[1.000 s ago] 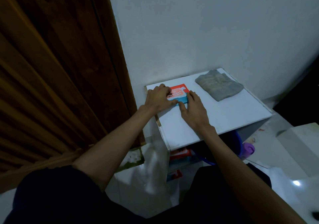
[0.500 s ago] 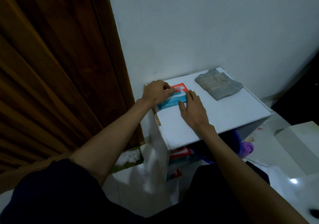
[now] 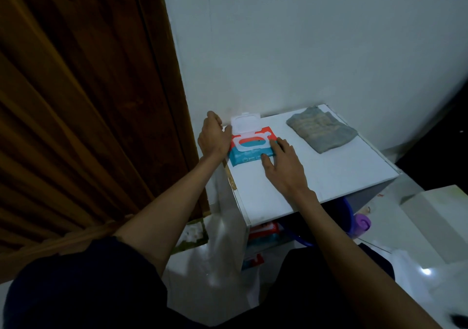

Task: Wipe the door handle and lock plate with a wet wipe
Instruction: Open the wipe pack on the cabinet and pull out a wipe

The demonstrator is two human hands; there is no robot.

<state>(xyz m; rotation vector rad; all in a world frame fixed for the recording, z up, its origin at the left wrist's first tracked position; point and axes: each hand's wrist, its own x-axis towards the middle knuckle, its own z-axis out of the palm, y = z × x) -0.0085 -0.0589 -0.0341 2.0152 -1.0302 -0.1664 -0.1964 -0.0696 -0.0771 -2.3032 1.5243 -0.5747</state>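
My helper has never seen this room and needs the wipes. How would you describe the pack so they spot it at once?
Beside the brown wooden door stands a white cabinet. At its top's back left corner, nearest the door, lies a flat red-and-teal plastic wipes pack. Unlike the folded grey cloth to its right, it has a white flip lid standing open.
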